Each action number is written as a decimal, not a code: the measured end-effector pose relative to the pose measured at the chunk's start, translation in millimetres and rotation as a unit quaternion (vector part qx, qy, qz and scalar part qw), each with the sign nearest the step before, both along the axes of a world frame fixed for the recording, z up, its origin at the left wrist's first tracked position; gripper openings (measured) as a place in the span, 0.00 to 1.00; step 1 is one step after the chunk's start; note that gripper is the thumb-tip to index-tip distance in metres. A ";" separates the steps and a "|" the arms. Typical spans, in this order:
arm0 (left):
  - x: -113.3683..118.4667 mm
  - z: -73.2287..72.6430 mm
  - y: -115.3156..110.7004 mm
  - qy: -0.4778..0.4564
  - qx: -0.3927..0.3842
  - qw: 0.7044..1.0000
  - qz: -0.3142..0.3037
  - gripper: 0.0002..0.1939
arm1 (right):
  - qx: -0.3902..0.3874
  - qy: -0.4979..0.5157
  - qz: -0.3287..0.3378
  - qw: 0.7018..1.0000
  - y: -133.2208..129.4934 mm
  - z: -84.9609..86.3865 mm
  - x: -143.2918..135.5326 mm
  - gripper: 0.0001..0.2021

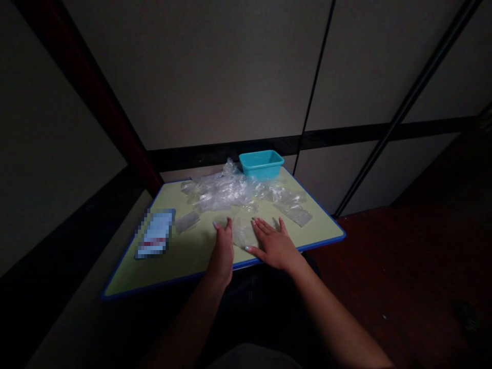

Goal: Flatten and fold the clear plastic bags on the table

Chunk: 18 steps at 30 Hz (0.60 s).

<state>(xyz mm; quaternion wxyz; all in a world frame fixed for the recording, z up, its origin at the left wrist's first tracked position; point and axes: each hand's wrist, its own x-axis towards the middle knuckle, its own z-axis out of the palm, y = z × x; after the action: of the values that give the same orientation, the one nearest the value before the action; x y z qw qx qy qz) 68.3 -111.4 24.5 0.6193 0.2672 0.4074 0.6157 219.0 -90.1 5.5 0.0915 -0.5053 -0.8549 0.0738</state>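
A clear plastic bag lies flat near the front edge of the yellow table. My right hand rests palm down on it with the fingers spread. Just left of the bag, my left hand stands on its side, its fingers apart and nothing seen in it. Beyond both hands is a heap of crumpled clear plastic bags. A small folded plastic piece lies to the left of my left hand, and a flat clear bag sits to the right of the heap.
A turquoise basket stands at the back edge of the table. At the left lies a pixelated blue-white object. Panelled wall or cabinet doors rise behind the table. Reddish floor shows at the right.
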 end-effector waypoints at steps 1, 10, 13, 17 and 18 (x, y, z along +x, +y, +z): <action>-0.3 -0.6 -0.1 0.001 0.000 1.000 0.004 0.32 | 0.000 -0.002 0.000 1.000 -1.1 -1.0 -0.2 0.38; -0.1 1.2 -5.9 -0.002 -0.008 0.999 0.050 0.35 | 0.015 0.000 0.021 1.000 -4.7 5.7 -6.3 0.36; 0.7 6.1 -7.2 0.002 -0.037 0.998 0.059 0.34 | 0.013 0.011 0.048 0.999 -6.1 9.1 -17.5 0.37; 0.1 9.2 -7.0 0.009 -0.048 0.997 0.060 0.34 | -0.007 0.019 0.060 0.998 -8.3 8.2 -31.6 0.39; -0.7 8.4 -6.6 0.010 -0.041 0.998 0.057 0.34 | -0.010 0.020 0.059 0.998 -8.6 7.1 -33.4 0.39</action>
<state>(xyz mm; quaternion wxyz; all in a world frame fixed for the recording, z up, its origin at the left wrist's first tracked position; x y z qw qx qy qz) 67.6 -118.0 32.8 0.5899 0.2243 0.4525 0.6301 185.6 -98.7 12.7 0.0985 -0.4535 -0.8804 0.0978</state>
